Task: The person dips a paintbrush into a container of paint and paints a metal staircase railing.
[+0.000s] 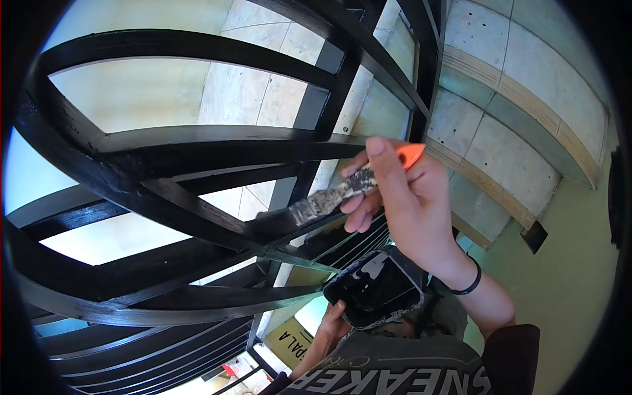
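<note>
My right hand (411, 204) is closed around a paintbrush (329, 201) with an orange handle end and a paint-caked ferrule. The dark bristles are at a black curved railing bar (217, 227); whether they press on it I cannot tell. Lower down, my left hand (334, 322) grips the edge of a rectangular paint container (375, 289), its thumb on the near rim. Glossy black paint lies inside, and dried paint coats the rim. Most of the left hand's fingers are hidden behind the container.
Black railing bars (217, 49) curve across the left and middle, some looking wet and shiny. Tiled stair steps (507, 145) with beige ribbed edges rise at the right, beside a pale green wall (566, 276). A yellowish sign (289, 342) with lettering sits below.
</note>
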The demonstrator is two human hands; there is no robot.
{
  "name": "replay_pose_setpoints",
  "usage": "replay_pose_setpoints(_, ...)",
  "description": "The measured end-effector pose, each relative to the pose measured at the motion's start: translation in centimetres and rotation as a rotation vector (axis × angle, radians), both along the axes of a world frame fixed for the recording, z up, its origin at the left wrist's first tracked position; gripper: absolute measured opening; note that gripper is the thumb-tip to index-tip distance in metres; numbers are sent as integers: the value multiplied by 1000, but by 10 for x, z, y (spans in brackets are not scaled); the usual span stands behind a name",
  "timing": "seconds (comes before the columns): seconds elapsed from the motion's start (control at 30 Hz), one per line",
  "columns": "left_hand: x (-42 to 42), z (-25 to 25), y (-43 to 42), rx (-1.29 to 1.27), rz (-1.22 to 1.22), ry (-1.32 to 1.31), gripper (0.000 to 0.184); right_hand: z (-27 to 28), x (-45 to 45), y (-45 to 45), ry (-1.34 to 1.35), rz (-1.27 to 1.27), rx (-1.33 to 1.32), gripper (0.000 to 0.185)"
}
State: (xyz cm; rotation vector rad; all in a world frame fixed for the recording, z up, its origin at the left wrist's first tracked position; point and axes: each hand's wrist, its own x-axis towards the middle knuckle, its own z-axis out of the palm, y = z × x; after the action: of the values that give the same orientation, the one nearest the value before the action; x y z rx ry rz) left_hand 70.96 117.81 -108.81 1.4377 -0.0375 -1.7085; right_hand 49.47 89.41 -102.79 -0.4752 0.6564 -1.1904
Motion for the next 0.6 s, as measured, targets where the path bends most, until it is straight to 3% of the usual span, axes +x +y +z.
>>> replay_pose_setpoints(0.1,-3,3,-6,-2,3,-2,99,-15,-7,0,110,-16,-28,46)
replay_pose_setpoints(0.2,-3,4,-3,13,11,16,98,3,-9,-2,-57,-121,-59,46)
replay_pose_setpoints(0.23,-4,3,-5,2,7,17,98,14,-5,-2,-127,-95,36,47)
replay_pose_setpoints(0.33,-5,0,-7,-17,-10,17,98,0,-2,2,13,50,-76,48)
replay_pose_setpoints(0.5,-7,-1,-13,-7,-5,26,94,0,-7,-8,-54,-123,-75,49)
replay_pose_setpoints(0.6,-7,0,-12,30,12,-7,87,15,5,-3,-59,-14,-73,53)
